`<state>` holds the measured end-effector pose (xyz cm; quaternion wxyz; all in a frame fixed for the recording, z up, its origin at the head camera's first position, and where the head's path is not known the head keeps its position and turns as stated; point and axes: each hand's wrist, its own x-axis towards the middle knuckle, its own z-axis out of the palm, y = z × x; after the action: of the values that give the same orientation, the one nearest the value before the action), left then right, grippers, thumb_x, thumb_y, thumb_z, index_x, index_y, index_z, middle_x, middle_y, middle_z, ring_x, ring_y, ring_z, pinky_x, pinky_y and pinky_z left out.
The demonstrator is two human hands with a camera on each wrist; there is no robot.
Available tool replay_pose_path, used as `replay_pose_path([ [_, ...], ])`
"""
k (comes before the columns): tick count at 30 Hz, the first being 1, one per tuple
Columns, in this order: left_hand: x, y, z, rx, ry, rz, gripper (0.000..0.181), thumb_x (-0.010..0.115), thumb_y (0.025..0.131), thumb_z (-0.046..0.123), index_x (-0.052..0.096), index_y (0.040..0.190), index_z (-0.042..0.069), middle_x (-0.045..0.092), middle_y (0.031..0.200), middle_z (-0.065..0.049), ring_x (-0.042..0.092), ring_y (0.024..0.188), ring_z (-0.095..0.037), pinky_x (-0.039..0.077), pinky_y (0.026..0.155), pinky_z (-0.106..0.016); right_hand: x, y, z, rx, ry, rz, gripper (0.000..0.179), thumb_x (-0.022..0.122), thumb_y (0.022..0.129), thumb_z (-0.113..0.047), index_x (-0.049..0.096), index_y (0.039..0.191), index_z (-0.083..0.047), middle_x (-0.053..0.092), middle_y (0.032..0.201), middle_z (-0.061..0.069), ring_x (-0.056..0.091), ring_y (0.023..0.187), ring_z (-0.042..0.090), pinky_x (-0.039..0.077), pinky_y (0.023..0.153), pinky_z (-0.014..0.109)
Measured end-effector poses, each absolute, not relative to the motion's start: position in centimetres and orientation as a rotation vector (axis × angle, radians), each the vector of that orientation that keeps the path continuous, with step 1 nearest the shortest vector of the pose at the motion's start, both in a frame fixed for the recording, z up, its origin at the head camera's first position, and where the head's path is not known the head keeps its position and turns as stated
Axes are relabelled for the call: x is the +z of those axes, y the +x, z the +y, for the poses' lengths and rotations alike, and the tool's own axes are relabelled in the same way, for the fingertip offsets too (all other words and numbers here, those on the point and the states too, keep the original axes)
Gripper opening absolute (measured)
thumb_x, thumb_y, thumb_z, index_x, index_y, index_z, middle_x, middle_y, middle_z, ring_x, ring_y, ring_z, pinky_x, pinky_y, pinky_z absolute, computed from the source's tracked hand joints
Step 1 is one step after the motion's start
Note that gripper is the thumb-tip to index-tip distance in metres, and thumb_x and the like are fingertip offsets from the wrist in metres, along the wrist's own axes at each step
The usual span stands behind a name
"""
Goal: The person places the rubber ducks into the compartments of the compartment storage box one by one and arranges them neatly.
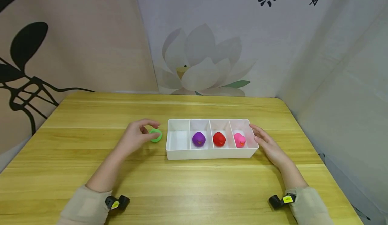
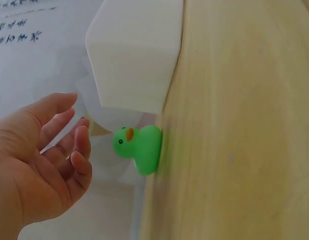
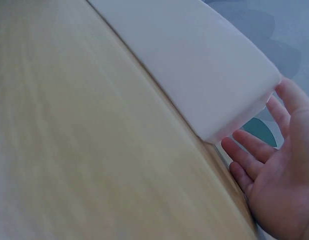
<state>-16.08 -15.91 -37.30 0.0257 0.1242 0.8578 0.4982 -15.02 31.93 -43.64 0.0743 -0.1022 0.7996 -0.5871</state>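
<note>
A green rubber duck (image 2: 139,147) stands upright on the table, just left of the white divided box (image 1: 209,154). My left hand (image 1: 136,136) hovers over the duck with loosely bent fingers; the left wrist view shows a gap between hand and duck. In the box, a purple duck (image 1: 198,139), a red duck (image 1: 219,139) and a pink duck (image 1: 239,140) each sit in their own compartment, while the leftmost compartment holds nothing. At the box's right end, my right hand (image 3: 282,180) touches the wall with relaxed fingers, its thumb by the upper corner.
The wooden table (image 1: 194,191) extends around the box on all sides. Behind it hangs a cloth backdrop (image 1: 212,43) with a printed lotus. Each sleeve carries a small black wrist camera, such as the left camera (image 1: 117,203).
</note>
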Motion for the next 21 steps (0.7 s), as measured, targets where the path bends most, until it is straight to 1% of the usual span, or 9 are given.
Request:
replay_pose_path([
  [7,-38.3,-16.9,-16.8,1.495,0.355,2.674,0.035,0.075,0.083,0.013,0.066,0.116,0.003,0.065,0.11,-0.014,0.048,0.064,-0.02,0.04,0.047,-0.026,-43.8,-15.1,32.0,-1.767,-0.311,2.39,0.051,0.043,0.103,-0.021,0.027,0.15,-0.008,0.026,0.149,0.025,0.022,0.136,0.04,0.013,0.107,0.06],
  [15,-39.4,-17.4,-17.5,1.434,0.322,2.676,0.039,0.075,0.084,0.017,0.064,0.119,0.004,0.064,0.106,-0.014,0.049,0.065,-0.021,0.042,0.05,-0.027,-43.6,-15.1,32.0,-1.765,-0.298,2.389,0.052,0.042,0.103,-0.021,0.026,0.15,-0.008,0.025,0.15,0.025,0.02,0.137,0.041,0.012,0.108,0.06],
  [21,-40.4,-17.9,-17.9,1.425,0.311,2.655,0.039,0.075,0.084,0.019,0.064,0.119,0.005,0.062,0.114,-0.014,0.051,0.07,-0.021,0.044,0.053,-0.028,-43.5,-15.1,31.9,-1.758,-0.294,2.387,0.052,0.042,0.103,-0.021,0.025,0.151,-0.009,0.024,0.151,0.025,0.018,0.137,0.041,0.011,0.107,0.062],
])
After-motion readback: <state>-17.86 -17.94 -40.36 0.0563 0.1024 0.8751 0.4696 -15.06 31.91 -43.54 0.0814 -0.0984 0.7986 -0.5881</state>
